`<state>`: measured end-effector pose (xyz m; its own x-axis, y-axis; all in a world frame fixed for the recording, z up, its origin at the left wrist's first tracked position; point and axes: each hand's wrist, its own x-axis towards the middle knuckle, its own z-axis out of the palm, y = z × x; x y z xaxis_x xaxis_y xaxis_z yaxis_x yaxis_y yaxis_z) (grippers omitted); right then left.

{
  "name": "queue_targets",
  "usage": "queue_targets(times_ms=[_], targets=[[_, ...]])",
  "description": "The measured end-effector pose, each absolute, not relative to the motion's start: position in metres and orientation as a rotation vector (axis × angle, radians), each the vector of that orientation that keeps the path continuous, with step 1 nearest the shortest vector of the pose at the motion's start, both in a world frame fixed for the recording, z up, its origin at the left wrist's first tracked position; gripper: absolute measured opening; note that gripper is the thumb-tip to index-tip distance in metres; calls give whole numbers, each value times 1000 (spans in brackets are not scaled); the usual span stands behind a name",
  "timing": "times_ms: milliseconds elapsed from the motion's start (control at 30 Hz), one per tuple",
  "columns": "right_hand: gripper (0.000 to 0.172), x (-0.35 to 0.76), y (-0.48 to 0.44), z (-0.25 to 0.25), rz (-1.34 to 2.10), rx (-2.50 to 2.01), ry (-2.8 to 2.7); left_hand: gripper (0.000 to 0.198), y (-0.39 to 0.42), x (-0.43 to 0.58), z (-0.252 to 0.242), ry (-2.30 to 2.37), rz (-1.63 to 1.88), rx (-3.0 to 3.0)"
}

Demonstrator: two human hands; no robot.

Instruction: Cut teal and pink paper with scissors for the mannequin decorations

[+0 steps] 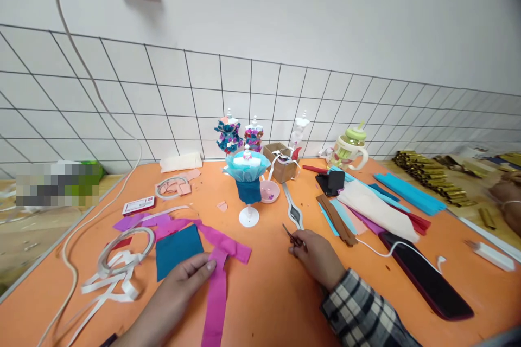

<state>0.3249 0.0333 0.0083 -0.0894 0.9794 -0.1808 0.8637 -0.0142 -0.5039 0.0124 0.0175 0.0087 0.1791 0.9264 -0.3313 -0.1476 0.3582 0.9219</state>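
Observation:
My left hand (188, 277) lies on the orange table (268, 293), its fingers pressed flat on a teal paper square (176, 249) and the edge of a magenta paper strip (217, 282). My right hand (315, 254), in a plaid sleeve, is closed round small dark tweezers (290, 235) whose tips point up and left. Just beyond them lies a metal tool (293, 209). A small mannequin stand (248, 179) dressed in blue paper stands in the middle of the table.
White ribbon loops (122, 260) and purple paper lie at the left. A dark phone with a white cable (423, 276), paper sheets (378, 209), a green cup (350, 147), a cardboard box (280, 161), decorated mannequins (240, 135) and gold strips (431, 173) fill the right and back.

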Motion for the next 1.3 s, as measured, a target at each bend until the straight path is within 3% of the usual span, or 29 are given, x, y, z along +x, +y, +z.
queue_targets(times_ms=[100, 233, 333, 500, 933, 1300], targets=[[11, 314, 27, 12, 1232, -1726, -2083, 13, 15, 15, 16, 944, 922, 717], [48, 294, 24, 19, 2365, -881, -1844, 14, 12, 19, 22, 685, 773, 529], [63, 287, 29, 21, 2599, -546, -1752, 26, 9, 20, 24, 703, 726, 628], [69, 285, 29, 15, 2633, -374, -1743, 20, 5, 21, 23, 794, 761, 866], [61, 273, 15, 10, 2130, -759, -1917, 33, -2, 31, 31, 831, 624, 1153], [32, 275, 15, 20, 1996, -816, -1998, 35, -5, 31, 32, 841, 524, 1250]])
